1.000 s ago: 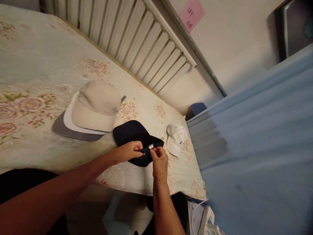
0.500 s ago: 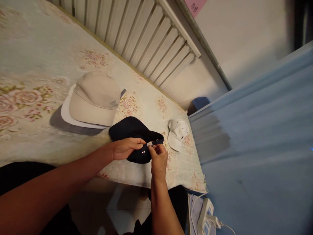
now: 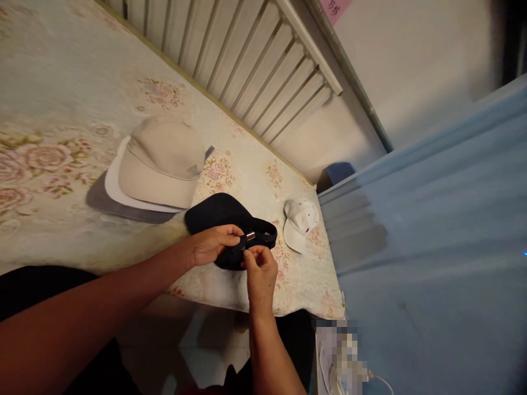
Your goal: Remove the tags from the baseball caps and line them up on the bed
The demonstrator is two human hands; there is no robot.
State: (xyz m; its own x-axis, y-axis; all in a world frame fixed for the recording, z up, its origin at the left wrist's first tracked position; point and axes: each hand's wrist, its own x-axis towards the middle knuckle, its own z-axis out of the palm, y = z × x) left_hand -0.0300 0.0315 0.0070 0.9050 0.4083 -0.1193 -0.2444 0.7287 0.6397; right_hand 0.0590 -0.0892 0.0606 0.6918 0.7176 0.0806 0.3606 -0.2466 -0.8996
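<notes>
A dark baseball cap (image 3: 220, 211) lies near the bed's front edge, its brim toward the far left. Its back strap carries a small metal buckle (image 3: 250, 236). My left hand (image 3: 212, 244) pinches the strap just left of the buckle. Just below the buckle, my right hand (image 3: 260, 269) has thumb and fingertips closed on the cap's strap; the exact part pinched is hidden. To the left is a stack of caps, a beige cap (image 3: 162, 148) on top with white and grey brims beneath. A small white cap (image 3: 302, 216) sits to the right.
Under the caps is a floral bedsheet (image 3: 164, 90). A metal bed rail (image 3: 230, 55) runs along the far side. A blue curtain (image 3: 432, 219) hangs at the right. A pixelated patch with a white cable (image 3: 381, 378) is at lower right.
My right hand has shifted left, from right of the buckle to just below it. The buckle and strap have turned slightly. My left hand keeps its pinch. The view has shifted a little.
</notes>
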